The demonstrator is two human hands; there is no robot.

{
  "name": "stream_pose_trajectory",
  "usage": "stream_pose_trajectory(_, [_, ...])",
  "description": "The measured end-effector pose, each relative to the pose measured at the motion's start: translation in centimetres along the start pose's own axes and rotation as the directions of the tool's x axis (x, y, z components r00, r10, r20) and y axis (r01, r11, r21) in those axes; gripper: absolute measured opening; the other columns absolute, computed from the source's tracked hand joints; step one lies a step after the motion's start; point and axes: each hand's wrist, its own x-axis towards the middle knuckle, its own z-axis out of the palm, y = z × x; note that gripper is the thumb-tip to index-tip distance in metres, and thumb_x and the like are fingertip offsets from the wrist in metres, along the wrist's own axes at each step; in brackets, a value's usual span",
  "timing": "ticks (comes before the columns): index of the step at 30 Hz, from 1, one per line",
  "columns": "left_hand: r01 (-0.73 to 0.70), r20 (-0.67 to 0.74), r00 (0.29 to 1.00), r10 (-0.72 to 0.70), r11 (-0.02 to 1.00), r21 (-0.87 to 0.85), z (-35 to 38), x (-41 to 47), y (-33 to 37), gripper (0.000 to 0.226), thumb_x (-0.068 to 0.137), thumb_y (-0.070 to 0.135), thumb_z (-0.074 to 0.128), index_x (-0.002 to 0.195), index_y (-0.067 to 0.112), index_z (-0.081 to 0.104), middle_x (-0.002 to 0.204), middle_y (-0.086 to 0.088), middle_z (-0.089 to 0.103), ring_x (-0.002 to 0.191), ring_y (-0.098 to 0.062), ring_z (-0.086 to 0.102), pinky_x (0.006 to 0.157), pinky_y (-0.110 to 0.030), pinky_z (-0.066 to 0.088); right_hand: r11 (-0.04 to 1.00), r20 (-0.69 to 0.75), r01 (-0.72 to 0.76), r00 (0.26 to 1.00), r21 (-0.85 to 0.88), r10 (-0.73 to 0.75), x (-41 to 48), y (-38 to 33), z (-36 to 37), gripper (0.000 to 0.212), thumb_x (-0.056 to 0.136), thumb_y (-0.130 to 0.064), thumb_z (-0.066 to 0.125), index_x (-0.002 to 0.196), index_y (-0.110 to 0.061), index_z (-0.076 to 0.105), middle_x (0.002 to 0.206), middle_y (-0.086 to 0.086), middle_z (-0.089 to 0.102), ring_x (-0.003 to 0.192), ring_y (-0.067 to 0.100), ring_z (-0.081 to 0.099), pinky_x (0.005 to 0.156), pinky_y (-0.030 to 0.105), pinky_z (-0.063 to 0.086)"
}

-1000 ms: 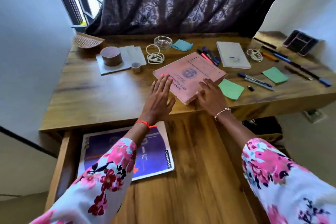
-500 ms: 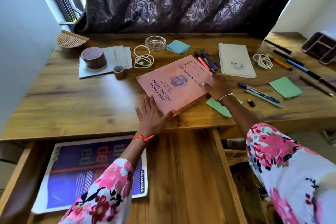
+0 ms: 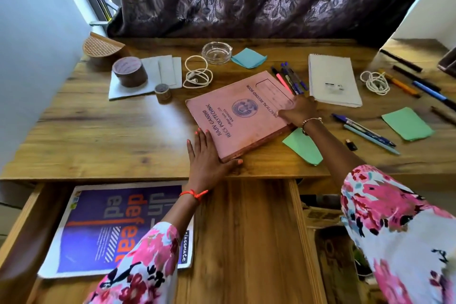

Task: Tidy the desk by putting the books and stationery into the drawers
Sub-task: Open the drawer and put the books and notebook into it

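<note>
So the pink record book (image 3: 244, 111) is lying flat on the desk (image 3: 111, 131), skewed at an angle, with its near corner close to the front edge, right above the open drawer (image 3: 246, 242). The cover's a faded salmon with a round blue crest, "PRACTICAL RECORD BOOK" printed on it, a label box and a darker reddish side edge. Left hand (image 3: 206, 158) is flat on the wood, fingers straight, thumb along the book's near edge. Right hand (image 3: 299, 110) sits on the right corner; can't tell if it's gripping or just pressing. Purple Classmate notebook (image 3: 111, 224) is already in the drawer.
</note>
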Motion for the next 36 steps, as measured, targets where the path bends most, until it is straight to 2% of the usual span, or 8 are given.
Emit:
stream_pose_trajectory(5, [0.025, -0.026, 0.999, -0.032, 0.975, -0.220, -0.9, 0.2, 0.5, 0.115, 0.074, 0.039, 0.073, 0.143, -0.002, -0.008, 0.154, -0.019, -0.004, 0.142, -0.027, -0.008, 0.116, -0.034, -0.005, 0.999, -0.053, -0.035, 0.998, 0.006, 0.035, -0.3, -0.6, -1.0, 0.061, 0.074, -0.035, 0.073, 0.121, -0.006, 0.047, 0.127, 0.017, 0.046, 0.121, 0.031, 0.038, 0.093, 0.036, 0.039])
stream_pose_trajectory(10, [0.074, 0.002, 0.996, -0.084, 0.868, -0.492, -2.1, 0.3, -1.1, 0.118, 0.052, 0.046, 0.076, 0.143, 0.008, 0.012, 0.147, -0.015, 0.027, 0.137, -0.027, 0.027, 0.109, -0.048, 0.032, 0.996, -0.054, -0.069, 0.996, 0.052, 0.072, -1.4, -1.3, -1.3, 0.059, 0.075, -0.034, 0.072, 0.119, -0.002, 0.049, 0.127, 0.018, 0.047, 0.121, 0.030, 0.043, 0.090, 0.035, 0.043])
stream_pose_trajectory(15, [0.008, -0.021, 0.999, -0.038, 0.629, -0.778, -4.7, -1.9, -1.1, 0.076, 0.064, -0.010, 0.074, 0.127, 0.006, 0.034, 0.120, -0.007, 0.055, 0.108, -0.012, 0.057, 0.075, -0.019, 0.053, 0.991, -0.045, -0.072, 0.996, 0.114, 0.077, -3.3, -2.5, -1.2, 0.050, 0.079, -0.026, 0.070, 0.117, 0.001, 0.051, 0.123, 0.015, 0.056, 0.115, 0.030, 0.052, 0.080, 0.030, 0.046])
stream_pose_trajectory(21, [0.134, 0.065, 0.954, -0.291, 0.221, -0.966, -8.4, -3.3, -1.6, 0.020, 0.081, -0.011, 0.058, 0.084, 0.006, 0.049, 0.085, -0.009, 0.068, 0.074, -0.012, 0.068, 0.066, -0.020, 0.055, 0.987, 0.108, -0.141, 0.985, 0.074, 0.133, -5.5, -3.2, -1.3, 0.068, 0.071, -0.034, 0.076, 0.123, -0.001, 0.045, 0.121, 0.015, 0.055, 0.117, 0.029, 0.050, 0.080, 0.033, 0.043])
stream_pose_trajectory(26, [0.201, 0.109, 0.932, -0.346, 0.244, -0.949, -9.8, -4.3, -3.7, 0.028, 0.082, -0.019, 0.048, 0.106, -0.007, 0.055, 0.084, -0.007, 0.062, 0.065, -0.009, 0.063, 0.055, -0.012, 0.051, 0.981, 0.193, -0.144, 0.974, 0.126, 0.118, -8.7, -3.4, -1.9, 0.034, 0.074, -0.035, 0.073, 0.075, -0.012, 0.047, 0.085, 0.006, 0.053, 0.072, 0.016, 0.052, 0.054, 0.022, 0.039])
stream_pose_trajectory(28, [0.217, 0.133, 0.934, -0.333, 0.230, -0.949, -10.3, -5.0, -4.8, 0.037, 0.082, -0.020, 0.045, 0.112, -0.001, 0.054, 0.075, -0.003, 0.068, 0.061, -0.008, 0.063, 0.049, -0.011, 0.047, 0.954, 0.223, -0.184, 0.966, 0.238, 0.130, -10.4, -3.2, -2.1, 0.029, 0.078, -0.035, 0.069, 0.080, -0.010, 0.055, 0.090, 0.007, 0.062, 0.065, 0.013, 0.053, 0.053, 0.021, 0.041])
stream_pose_trajectory(32, [0.241, 0.173, 0.949, -0.265, 0.253, -0.937, -11.4, -7.1, -7.9, 0.046, 0.080, -0.023, 0.042, 0.115, 0.004, 0.053, 0.064, 0.008, 0.070, 0.059, -0.002, 0.065, 0.055, -0.010, 0.050, 0.850, 0.250, -0.243, 0.959, 0.467, 0.137, -15.2, -2.1, -2.6, 0.032, 0.080, -0.038, 0.067, 0.097, -0.010, 0.064, 0.103, 0.008, 0.068, 0.086, 0.019, 0.062, 0.071, 0.029, 0.049])
stream_pose_trajectory(36, [0.292, 0.244, 0.951, -0.191, 0.286, -0.913, -13.0, -9.2, -10.3, 0.048, 0.078, -0.026, 0.038, 0.103, 0.009, 0.059, 0.070, 0.009, 0.072, 0.065, -0.002, 0.066, 0.057, -0.009, 0.050, 0.686, 0.502, -0.386, 0.864, 0.616, 0.036, -23.0, -0.1, -2.3, 0.017, 0.081, -0.025, 0.063, 0.094, -0.014, 0.058, 0.093, 0.008, 0.067, 0.078, 0.019, 0.065, 0.053, 0.030, 0.058])
